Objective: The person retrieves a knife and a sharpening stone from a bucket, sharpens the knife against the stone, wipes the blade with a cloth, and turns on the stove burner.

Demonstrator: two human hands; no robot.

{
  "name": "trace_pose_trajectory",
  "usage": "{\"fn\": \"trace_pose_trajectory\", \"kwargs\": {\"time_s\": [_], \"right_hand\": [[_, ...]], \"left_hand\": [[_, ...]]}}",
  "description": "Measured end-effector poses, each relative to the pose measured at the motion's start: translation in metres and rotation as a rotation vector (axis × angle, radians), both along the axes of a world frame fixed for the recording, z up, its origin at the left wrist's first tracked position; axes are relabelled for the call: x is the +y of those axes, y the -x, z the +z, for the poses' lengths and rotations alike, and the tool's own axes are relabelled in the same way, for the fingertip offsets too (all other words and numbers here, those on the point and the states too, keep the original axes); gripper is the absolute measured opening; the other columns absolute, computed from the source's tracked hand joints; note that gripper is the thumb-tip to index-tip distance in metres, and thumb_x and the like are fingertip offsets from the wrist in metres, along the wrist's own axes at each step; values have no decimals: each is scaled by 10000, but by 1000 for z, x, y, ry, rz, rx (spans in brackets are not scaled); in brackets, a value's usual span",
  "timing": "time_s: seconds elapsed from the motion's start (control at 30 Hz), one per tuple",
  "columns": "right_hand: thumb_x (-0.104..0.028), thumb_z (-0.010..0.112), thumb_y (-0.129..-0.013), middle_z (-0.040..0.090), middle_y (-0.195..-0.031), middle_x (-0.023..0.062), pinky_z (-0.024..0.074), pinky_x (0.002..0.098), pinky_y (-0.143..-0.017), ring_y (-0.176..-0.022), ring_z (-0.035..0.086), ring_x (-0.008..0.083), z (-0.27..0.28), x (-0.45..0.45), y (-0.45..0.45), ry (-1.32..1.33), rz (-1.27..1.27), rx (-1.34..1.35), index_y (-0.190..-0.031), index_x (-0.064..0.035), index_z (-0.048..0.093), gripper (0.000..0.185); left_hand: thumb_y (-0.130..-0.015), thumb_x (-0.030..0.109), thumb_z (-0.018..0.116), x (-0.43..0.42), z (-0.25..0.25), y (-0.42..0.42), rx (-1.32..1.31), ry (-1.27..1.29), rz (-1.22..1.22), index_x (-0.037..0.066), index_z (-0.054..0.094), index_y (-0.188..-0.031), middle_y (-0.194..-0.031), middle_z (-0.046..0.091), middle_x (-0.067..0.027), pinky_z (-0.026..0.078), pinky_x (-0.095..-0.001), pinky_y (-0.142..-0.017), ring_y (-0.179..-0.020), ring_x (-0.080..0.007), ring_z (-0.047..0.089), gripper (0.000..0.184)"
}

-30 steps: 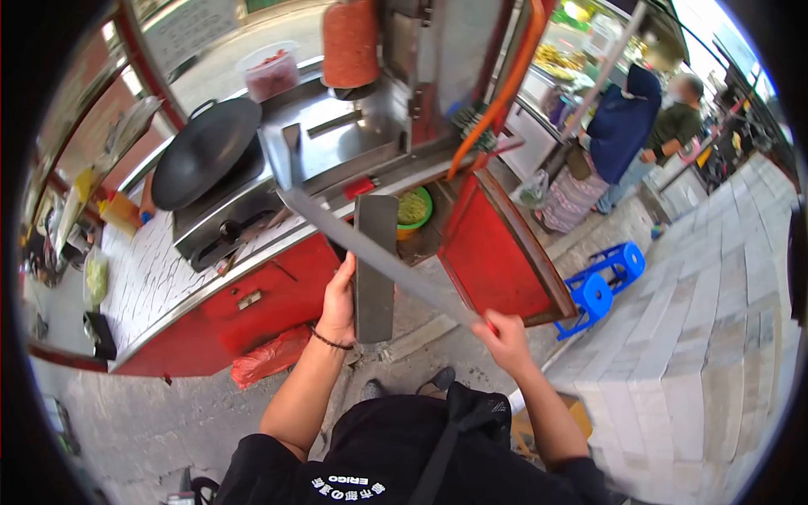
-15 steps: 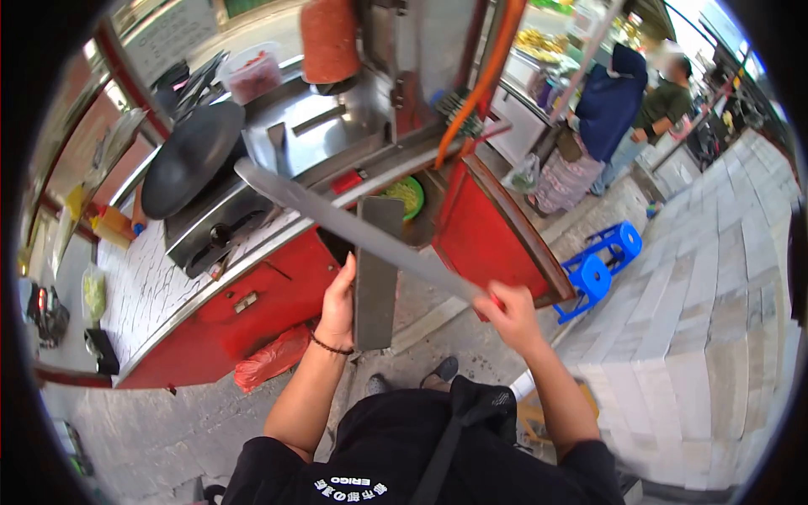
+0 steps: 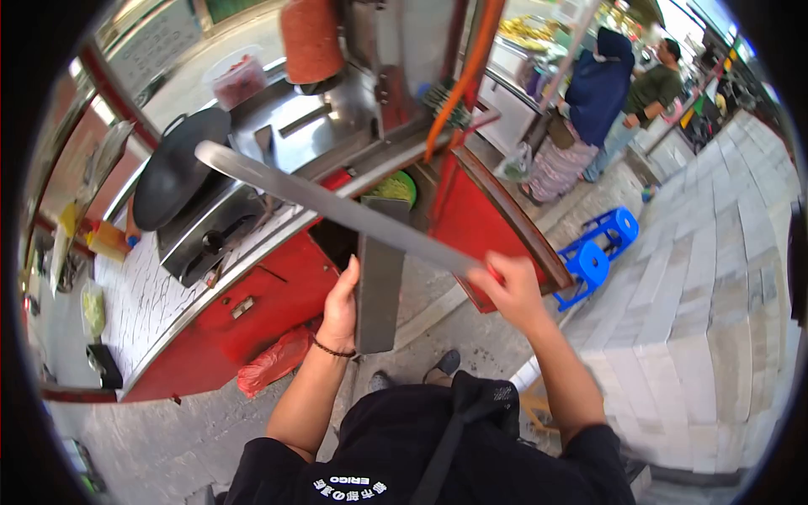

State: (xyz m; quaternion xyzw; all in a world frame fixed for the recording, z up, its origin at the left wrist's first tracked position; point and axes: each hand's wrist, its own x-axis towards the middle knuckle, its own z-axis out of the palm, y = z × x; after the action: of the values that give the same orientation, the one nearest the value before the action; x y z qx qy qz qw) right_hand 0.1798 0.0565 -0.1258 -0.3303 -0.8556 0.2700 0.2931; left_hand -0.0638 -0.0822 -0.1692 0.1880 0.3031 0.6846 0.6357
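My left hand is wrapped round a long dark grey whetstone, held upright with its flat face toward me. In my right hand is the red handle of a long kebab knife. The grey blade crosses over the upper part of the whetstone and points up to the left, its rounded tip near the wok. It is a little blurred, and I cannot tell whether it touches the stone.
Ahead is a red food cart with a black wok, a meat cone and a steel tray. Its red door hangs open on the right, near blue stools. Two people stand at a neighbouring stall. Grey-white tiles cover a surface at right.
The knife has moved up and to the left across the whetstone, its tip now farther left. My left hand still holds the stone in about the same place. The view has shifted slightly.
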Motion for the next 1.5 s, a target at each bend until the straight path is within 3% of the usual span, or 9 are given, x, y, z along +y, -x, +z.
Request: {"fn": "trace_pose_trajectory", "kwargs": {"time_s": [0.2,0.37,0.63,0.77,0.83,1.03,1.27,1.37,1.5], "right_hand": [[-403,762,-861,469,-531,141,392,416,-481,-499,536,352,-48,-27,-58,-45,-24,-164,-618,-73,475,501],[-428,751,-866,499,-548,135,388,422,-475,-508,547,356,49,-11,45,-212,-19,73,-647,-65,504,491],[-360,757,-869,474,-530,165,379,383,-470,-480,504,355,-37,-16,-49,-19,72,-119,-630,-63,503,458],[-385,768,-855,484,-534,144,382,403,-463,-485,523,355,-14,-14,-24,-138,2,-103,-624,-69,492,478],[-390,769,-852,472,-541,147,364,420,-459,-488,512,355,33,-16,25,-229,-6,17,-625,-65,481,490],[-369,788,-833,438,-534,147,362,405,-467,-480,482,346,6,-5,-19,-76,6,-32,-617,-58,468,496],[-415,769,-845,468,-525,126,380,402,-462,-482,515,338,-10,-13,-39,-190,-69,-138,-615,-78,479,501],[-402,764,-856,484,-544,125,358,406,-454,-479,499,333,49,-13,24,-292,-51,83,-632,-70,484,489],[-353,777,-849,471,-549,140,356,408,-462,-478,486,341,40,-2,9,-161,-18,54,-627,-65,476,473]], "left_hand": [[-1025,568,374,-13,8,35,-49,31,170,-8,589,-1184,-985,634,-134,524,-346,-670,-807,-232,624,635],[-1036,545,419,1,-3,-38,438,10,24,27,604,-1220,-1029,682,-84,530,-304,-742,-892,-185,650,580],[-1018,560,422,-19,4,56,-69,-144,142,16,586,-1288,-1128,681,-121,542,-347,-818,-941,-230,658,630],[-1020,542,419,-9,-29,13,15,55,214,-6,601,-1199,-1080,658,-137,523,-337,-769,-907,-224,636,605],[-1020,547,450,3,-40,-25,511,-4,187,14,617,-1199,-1031,697,-108,541,-328,-760,-846,-197,667,587],[-1026,541,439,-5,19,1,-136,-57,32,16,600,-1247,-1044,662,-94,516,-332,-787,-894,-198,633,592],[-1022,497,459,-8,-13,28,-79,-201,-6,6,592,-1271,-1159,667,-116,524,-358,-864,-998,-231,648,566],[-1021,572,427,6,10,-38,564,-124,47,13,587,-1270,-1125,652,-114,514,-342,-795,-910,-208,633,633],[-990,639,439,5,-12,-13,161,-34,73,9,590,-1259,-1089,650,-103,507,-325,-781,-871,-200,622,701]]}}
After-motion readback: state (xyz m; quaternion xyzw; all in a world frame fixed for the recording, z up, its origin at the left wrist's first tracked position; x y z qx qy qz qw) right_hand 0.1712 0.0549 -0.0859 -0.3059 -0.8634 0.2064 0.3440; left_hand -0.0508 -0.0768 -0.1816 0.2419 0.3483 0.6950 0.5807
